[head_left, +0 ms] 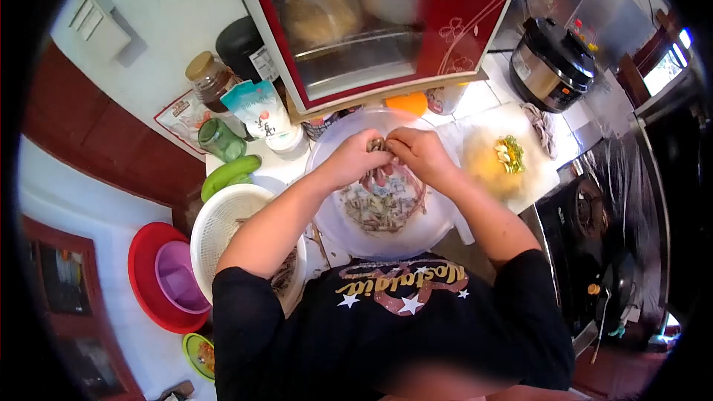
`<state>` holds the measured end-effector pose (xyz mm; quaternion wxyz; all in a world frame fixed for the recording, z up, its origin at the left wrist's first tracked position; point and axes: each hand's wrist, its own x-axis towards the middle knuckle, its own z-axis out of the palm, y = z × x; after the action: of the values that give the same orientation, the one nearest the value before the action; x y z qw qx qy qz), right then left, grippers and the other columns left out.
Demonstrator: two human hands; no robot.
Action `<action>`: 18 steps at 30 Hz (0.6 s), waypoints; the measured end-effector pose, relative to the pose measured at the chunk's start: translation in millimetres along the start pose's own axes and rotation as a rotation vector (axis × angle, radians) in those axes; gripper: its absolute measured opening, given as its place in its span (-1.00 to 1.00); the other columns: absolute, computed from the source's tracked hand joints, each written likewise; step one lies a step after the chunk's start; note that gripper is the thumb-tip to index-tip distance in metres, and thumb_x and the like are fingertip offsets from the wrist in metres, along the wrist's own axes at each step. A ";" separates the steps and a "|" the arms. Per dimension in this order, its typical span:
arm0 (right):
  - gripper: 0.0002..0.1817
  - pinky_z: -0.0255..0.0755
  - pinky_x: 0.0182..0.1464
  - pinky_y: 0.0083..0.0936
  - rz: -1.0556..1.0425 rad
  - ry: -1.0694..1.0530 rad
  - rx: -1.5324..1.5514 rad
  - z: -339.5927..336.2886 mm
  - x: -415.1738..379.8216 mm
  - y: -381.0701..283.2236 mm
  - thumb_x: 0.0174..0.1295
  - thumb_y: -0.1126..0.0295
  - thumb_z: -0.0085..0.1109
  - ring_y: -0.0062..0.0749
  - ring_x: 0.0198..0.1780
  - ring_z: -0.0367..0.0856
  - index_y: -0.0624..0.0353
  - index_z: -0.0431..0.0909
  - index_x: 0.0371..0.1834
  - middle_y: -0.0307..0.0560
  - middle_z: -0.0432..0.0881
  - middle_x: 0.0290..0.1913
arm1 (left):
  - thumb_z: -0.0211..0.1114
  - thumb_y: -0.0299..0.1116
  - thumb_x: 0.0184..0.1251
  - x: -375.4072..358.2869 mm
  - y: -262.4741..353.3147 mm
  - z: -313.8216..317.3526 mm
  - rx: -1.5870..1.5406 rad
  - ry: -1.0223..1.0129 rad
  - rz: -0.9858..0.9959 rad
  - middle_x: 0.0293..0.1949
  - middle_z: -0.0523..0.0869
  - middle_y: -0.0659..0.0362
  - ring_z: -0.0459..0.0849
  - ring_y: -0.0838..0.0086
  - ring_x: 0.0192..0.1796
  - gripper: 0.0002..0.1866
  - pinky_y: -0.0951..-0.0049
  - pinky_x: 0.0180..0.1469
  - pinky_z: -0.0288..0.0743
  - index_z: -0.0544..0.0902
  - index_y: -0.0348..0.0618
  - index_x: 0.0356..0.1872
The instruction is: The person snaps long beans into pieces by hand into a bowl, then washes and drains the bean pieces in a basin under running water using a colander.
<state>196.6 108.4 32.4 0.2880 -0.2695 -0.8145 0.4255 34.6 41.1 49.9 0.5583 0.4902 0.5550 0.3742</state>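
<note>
My left hand is closed around a small clump of greyish-brown food, whose exact kind I cannot make out. My right hand pinches at the same clump, its fingertips touching those of the left. Both hands are over a large translucent plastic basin. On the basin's bottom lie many thin greyish-brown scraps, and a pinkish strip curves along their right side. Partly behind my left arm is a white strainer basket with similar brownish pieces inside.
Left of the basin are green cucumber-like vegetables, a green glass jar and a white-and-teal pouch. A red-framed cabinet rises behind. To the right are a cutting board with chopped garlic and greens, a pressure cooker and a stove.
</note>
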 end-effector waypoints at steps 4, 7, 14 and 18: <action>-0.76 0.38 -0.42 -0.25 -0.190 -0.049 -0.479 -12.7 0.1 -1.4 0.16 0.24 0.02 0.02 -0.48 0.49 0.20 0.50 -0.44 0.12 0.51 -0.53 | 0.11 -0.36 0.19 7.6 -6.0 0.9 0.188 -0.045 0.005 -0.60 0.55 0.21 0.50 0.61 -0.63 -0.84 0.63 -0.60 0.31 0.47 -0.21 -0.27; -0.76 0.35 -0.53 -0.37 -0.008 -0.135 -0.126 -14.0 4.6 7.1 0.17 0.25 0.03 -0.19 -0.61 0.48 0.21 0.47 -0.50 0.01 0.50 -0.62 | 0.10 -0.37 0.20 2.7 -1.7 6.8 0.239 0.025 0.084 -0.61 0.55 0.22 0.51 0.63 -0.59 -0.85 0.64 -0.58 0.33 0.50 -0.22 -0.30; -0.80 0.36 -0.56 -0.57 0.499 -0.130 0.683 16.5 -1.6 33.1 0.14 0.28 0.06 -0.51 -0.60 0.49 0.19 0.46 -0.46 -0.17 0.53 -0.59 | 0.07 -0.40 0.30 -17.2 28.8 -32.7 -0.164 0.597 0.601 -0.48 0.60 0.21 0.53 0.67 -0.49 -0.91 0.70 -0.53 0.35 0.45 -0.17 -0.26; -0.72 0.47 -0.28 -0.36 -0.070 -0.611 -0.175 22.4 -5.4 37.3 0.02 0.23 0.13 -0.26 -0.39 0.61 0.23 0.51 -0.34 -0.04 0.62 -0.45 | 0.14 -0.42 0.20 -80.7 26.6 -64.1 0.084 0.567 0.403 -0.50 0.57 0.24 0.49 0.68 -0.53 -0.91 0.69 -0.52 0.33 0.49 -0.20 -0.32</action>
<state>192.0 111.1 -11.1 0.0204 -0.1247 -0.9055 0.4051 -33.7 -21.7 102.1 0.2761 0.4888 0.5951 0.5751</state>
